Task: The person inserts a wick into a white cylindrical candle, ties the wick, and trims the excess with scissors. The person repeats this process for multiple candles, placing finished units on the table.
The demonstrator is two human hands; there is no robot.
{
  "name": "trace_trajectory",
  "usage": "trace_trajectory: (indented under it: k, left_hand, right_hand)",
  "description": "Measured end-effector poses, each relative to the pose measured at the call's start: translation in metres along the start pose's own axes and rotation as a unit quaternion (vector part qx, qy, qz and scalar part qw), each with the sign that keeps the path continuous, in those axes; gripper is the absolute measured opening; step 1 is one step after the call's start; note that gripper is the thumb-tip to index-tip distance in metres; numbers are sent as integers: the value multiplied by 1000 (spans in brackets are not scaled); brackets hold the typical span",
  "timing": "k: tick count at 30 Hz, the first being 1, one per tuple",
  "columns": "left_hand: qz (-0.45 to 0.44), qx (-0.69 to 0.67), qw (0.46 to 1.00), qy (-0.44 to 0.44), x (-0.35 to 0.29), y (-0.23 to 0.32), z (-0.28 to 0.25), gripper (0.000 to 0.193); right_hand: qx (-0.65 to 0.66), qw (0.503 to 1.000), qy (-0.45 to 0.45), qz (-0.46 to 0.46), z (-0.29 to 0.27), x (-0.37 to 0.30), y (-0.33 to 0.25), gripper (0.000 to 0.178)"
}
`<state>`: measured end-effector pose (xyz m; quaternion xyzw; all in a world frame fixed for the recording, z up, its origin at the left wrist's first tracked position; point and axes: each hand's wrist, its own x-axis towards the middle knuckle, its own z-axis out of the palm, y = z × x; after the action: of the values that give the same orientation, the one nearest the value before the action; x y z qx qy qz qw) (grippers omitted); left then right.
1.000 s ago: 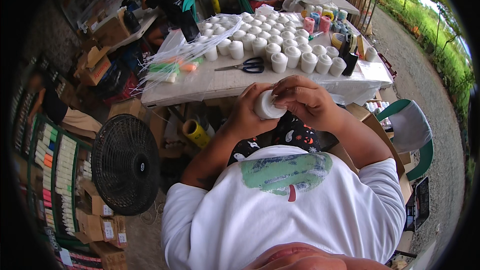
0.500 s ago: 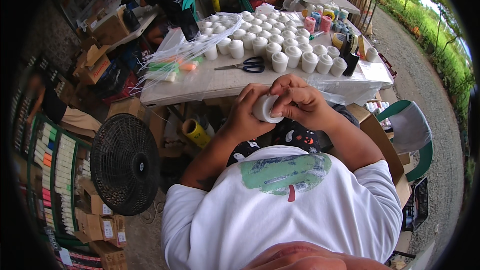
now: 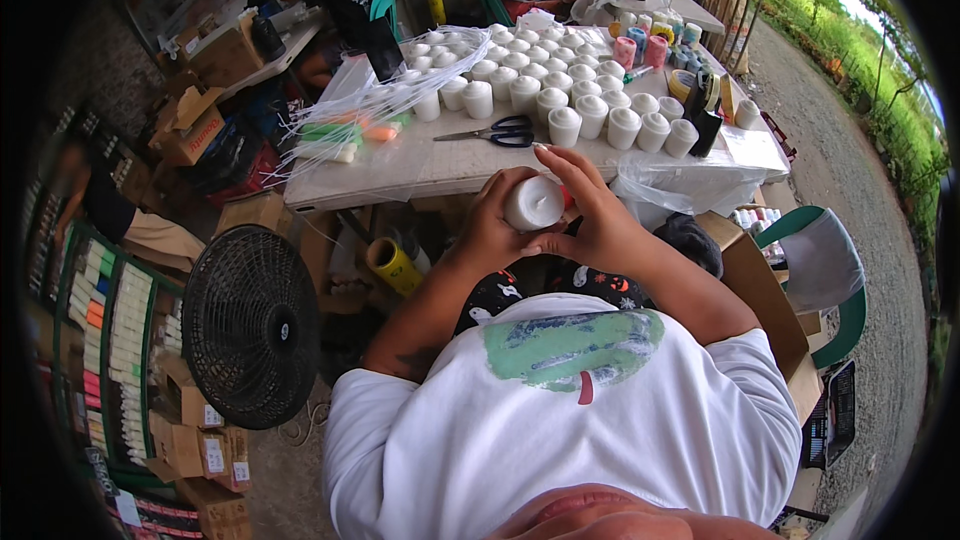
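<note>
In front of my chest, my left hand (image 3: 492,220) is wrapped round the left side of a short white candle (image 3: 532,204). The candle's round top faces up towards me, with a small pale nub at its middle. Cupped against its right side is my right hand (image 3: 592,212), thumb low by the candle and fingers stretched along the far side. A small red patch (image 3: 567,197) shows between the candle and my right fingers; I cannot make out what it is. Beyond my hands, many similar white candles (image 3: 565,125) stand in rows on the table (image 3: 400,178).
Dark-handled scissors (image 3: 510,131) lie near the table's front edge, beside a bundle of thin white strands (image 3: 340,120). Tape rolls (image 3: 682,83) and coloured candles (image 3: 625,52) stand at the right. A black fan (image 3: 250,325) is at my left, an open carton (image 3: 765,285) at my right. People sit at tables behind.
My right fingers have come off the candle's top and opened out along its right side. The candle's top has turned into view, and the red patch now shows.
</note>
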<state>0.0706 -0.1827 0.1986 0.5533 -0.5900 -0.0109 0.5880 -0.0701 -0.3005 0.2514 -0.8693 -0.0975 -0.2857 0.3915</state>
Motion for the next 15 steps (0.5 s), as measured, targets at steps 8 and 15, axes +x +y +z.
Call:
trace_trajectory:
  k: [8,15]
  left_hand:
    - [48,-63,997,6,-10,-9,9,85]
    - [104,-12,994,27,-14,-21,8,85]
  right_hand:
    - [165,984,57,45,18,-4,11,68]
    - [69,995,60,29,17,-6,-2,67]
